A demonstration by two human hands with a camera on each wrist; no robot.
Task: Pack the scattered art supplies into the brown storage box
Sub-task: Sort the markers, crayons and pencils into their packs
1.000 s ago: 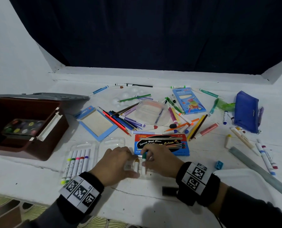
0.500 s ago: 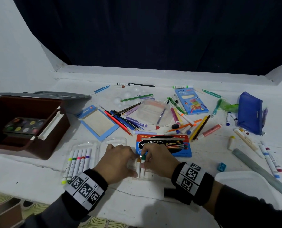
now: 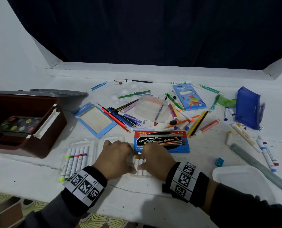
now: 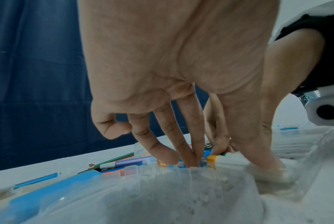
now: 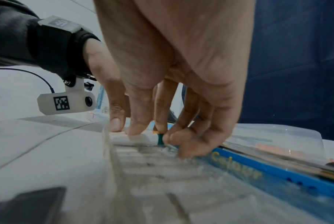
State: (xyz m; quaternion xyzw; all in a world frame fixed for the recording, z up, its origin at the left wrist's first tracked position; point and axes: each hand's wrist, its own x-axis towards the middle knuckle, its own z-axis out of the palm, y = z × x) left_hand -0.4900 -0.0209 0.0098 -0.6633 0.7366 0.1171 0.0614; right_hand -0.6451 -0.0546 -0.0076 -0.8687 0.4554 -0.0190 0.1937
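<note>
The brown box (image 3: 26,127) sits open at the far left of the white table (image 3: 153,195), well apart from my hands, with a paint palette (image 3: 20,125) already inside and its grey lid (image 3: 38,92) behind it. Between box and hands lies a clear tray (image 3: 94,145) holding a row of markers (image 3: 76,159), so the straight path leftward is partly taken.

Right in front of me, a second clear tray (image 4: 181,189) holds two white markers (image 3: 139,163), one orange-capped, one green-capped (image 5: 159,138). My left hand (image 3: 115,159) arches over the tray's left side, fingers straight and pressing down on the plastic, thumb planted beside the markers. My right hand (image 3: 156,160) hovers over the right side, fingertips (image 5: 160,128) curled and pinching the green-capped marker at its cap end. Both wrists are raised, palms down, the hands almost touching.

Just beyond my knuckles the blue pencil pack (image 3: 161,142) butts against the tray's far edge, so little room forward. Past it, a loose heap of pencils and pens (image 3: 125,119), a clear tub (image 3: 151,108) and a blue neon pack (image 3: 189,97). Off right: a blue pouch (image 3: 247,107), a grey ruler (image 3: 257,167), a white lid (image 3: 240,180) at the near edge. The near strip of table towards me is bare.
</note>
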